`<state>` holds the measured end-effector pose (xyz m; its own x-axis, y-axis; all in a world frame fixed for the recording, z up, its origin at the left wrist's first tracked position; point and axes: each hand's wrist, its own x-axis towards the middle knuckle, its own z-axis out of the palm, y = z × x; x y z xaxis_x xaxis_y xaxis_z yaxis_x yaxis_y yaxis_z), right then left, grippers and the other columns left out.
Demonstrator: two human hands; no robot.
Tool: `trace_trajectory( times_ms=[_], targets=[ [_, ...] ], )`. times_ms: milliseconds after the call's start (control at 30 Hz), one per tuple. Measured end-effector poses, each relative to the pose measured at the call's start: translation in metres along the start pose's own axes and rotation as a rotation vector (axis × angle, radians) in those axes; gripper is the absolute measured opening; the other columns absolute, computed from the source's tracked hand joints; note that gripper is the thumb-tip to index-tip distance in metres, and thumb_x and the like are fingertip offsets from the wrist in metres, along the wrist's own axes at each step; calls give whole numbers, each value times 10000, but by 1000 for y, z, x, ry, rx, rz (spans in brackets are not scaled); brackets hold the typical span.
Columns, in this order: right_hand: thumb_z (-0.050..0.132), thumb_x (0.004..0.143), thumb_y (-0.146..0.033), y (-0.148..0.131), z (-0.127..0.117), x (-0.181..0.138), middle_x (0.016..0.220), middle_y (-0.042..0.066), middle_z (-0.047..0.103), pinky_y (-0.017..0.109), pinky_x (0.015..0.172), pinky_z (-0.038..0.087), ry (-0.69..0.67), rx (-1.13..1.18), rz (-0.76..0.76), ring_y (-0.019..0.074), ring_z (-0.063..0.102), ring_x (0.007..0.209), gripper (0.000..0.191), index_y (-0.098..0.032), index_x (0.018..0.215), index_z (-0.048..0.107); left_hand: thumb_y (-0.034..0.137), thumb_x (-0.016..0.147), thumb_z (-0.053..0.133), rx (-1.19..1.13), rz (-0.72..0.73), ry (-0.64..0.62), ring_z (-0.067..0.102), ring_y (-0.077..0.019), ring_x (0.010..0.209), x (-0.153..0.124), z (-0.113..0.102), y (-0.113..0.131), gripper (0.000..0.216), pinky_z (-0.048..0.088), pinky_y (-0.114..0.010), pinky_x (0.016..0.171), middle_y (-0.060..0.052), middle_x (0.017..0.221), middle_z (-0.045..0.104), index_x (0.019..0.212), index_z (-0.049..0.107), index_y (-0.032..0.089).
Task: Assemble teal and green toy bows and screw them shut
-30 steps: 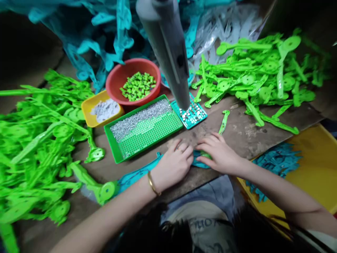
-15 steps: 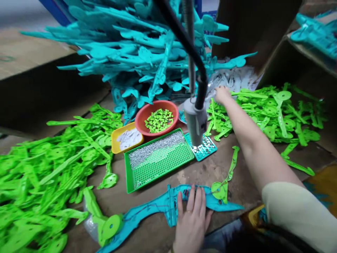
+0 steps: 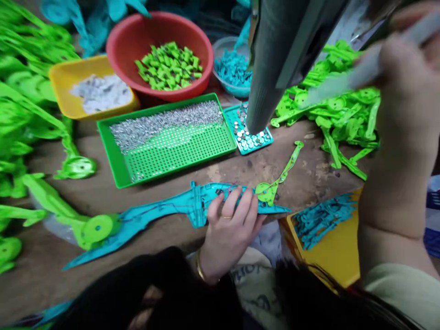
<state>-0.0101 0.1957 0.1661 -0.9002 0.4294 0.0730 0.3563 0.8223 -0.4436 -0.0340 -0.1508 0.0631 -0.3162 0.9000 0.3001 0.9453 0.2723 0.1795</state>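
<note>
Nearest, at the lower middle of the frame, the left hand [image 3: 232, 224] is laid over the right half of a long blue plastic piece [image 3: 165, 208], its fingers bent onto the upper face; whether the edge is pinched by the thumb cannot be told. The blue piece is stretched across the table [image 3: 213, 172] from the lower left to right of centre, its long axis tipped slightly up toward the right, and is crossed by a short bar [image 3: 196, 206] just left of the fingers. Its left part is overlapped by a green disc [image 3: 98, 228]; near its right end a smaller green disc [image 3: 264, 191] is seen.

At the upper right, the right hand [image 3: 405, 82] is closed around a pale strip [image 3: 369, 66], both blurred. The strip is slanted with its free end toward the lower left, the side on which the blue piece is found; a similar slant is shared by the two, steeper in the strip. The blue piece is touched by the left hand but is well apart from the right.

Farther off, a grey tool [image 3: 275, 68] is seen between the right hand and a green tray [image 3: 182, 153], with a red bowl [image 3: 120, 41] behind.
</note>
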Motion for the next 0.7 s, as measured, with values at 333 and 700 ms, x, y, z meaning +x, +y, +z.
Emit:
trace_trajectory(
  times_ms=[333,700],
  targets=[
    [777,694,-436,-1,128,-142,724,-14,664,206,480,541,-13,1164,635,100,625,568,338,-199,912,674,429,889,578,-76,46,28,576,-294,1076,19,27,6,403,332,-474,1014,-139,1113,677,1098,651,92],
    [779,688,-440,1,132,-142,714,-7,670,201,473,539,-88,1190,684,87,603,526,376,-179,934,665,355,897,578,-64,45,17,558,-279,1079,13,33,0,266,292,-489,1037,-99,1089,692,1024,682,147]
  ],
)
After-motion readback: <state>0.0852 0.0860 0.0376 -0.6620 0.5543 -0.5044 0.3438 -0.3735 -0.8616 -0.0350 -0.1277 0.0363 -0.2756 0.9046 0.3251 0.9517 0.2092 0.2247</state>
